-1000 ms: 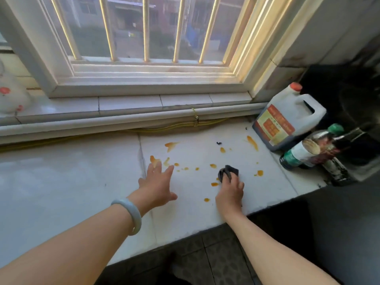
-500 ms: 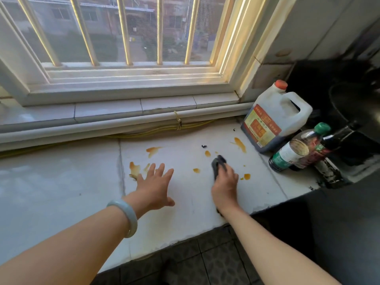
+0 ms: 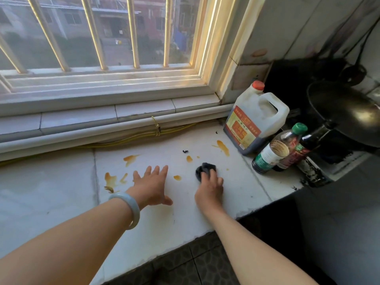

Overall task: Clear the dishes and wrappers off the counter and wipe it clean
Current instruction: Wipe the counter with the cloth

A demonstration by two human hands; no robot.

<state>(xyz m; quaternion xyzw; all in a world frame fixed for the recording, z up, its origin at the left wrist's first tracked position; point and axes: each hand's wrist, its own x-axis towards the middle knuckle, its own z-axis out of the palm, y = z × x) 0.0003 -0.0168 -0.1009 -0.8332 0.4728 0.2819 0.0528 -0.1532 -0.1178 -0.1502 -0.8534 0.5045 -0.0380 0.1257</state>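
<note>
Our right hand (image 3: pixel 209 188) curls over a small dark cloth (image 3: pixel 204 169) and bunches it against the white surface (image 3: pixel 185 223), toward the front right, with the wad poking out past the fingertips. We judge the cloth soft, light and limp. It will fold and slip away unless we keep it gathered under palm and fingers and press down as it slides. Around it lie orange spills (image 3: pixel 177 177): one small blot between our two hands, a longer streak nearer the white jug (image 3: pixel 255 120), and more smears off to the left. They look oily or sticky, so we expect smearing and a need for firm pressure. Our left hand (image 3: pixel 153 186) lies open and flat on the surface, fingers spread, with a pale bangle (image 3: pixel 128 208) on the wrist. To the right of the jug, two bottles (image 3: pixel 271 153) stand close together beside a dark wok (image 3: pixel 345 114).
</note>
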